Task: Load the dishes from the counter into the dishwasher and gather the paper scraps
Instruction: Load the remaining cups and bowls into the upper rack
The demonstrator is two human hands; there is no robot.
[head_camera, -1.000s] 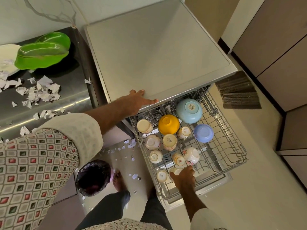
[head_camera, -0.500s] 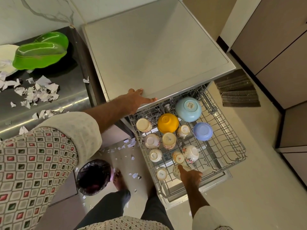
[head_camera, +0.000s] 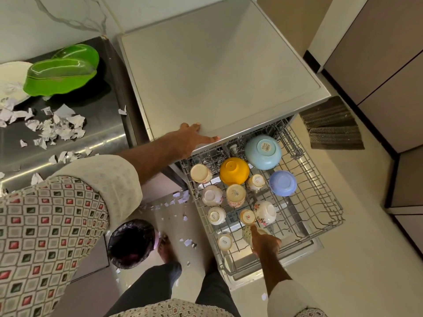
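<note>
Rack (head_camera: 320, 202) — three bowls (head_camera: 262, 152), eight cups (head_camera: 235, 195)

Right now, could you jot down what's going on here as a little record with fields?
Left hand: flat on the front edge of the dishwasher top, holding nothing
Right hand: grip on a patterned cup at the rack's front
Rack: pulled out, cups and bowls upside down
Bowls: yellow bowl, pale blue bowl, periwinkle bowl
Counter: green dishes, paper scraps
Floor: more scraps, lined bin
</note>
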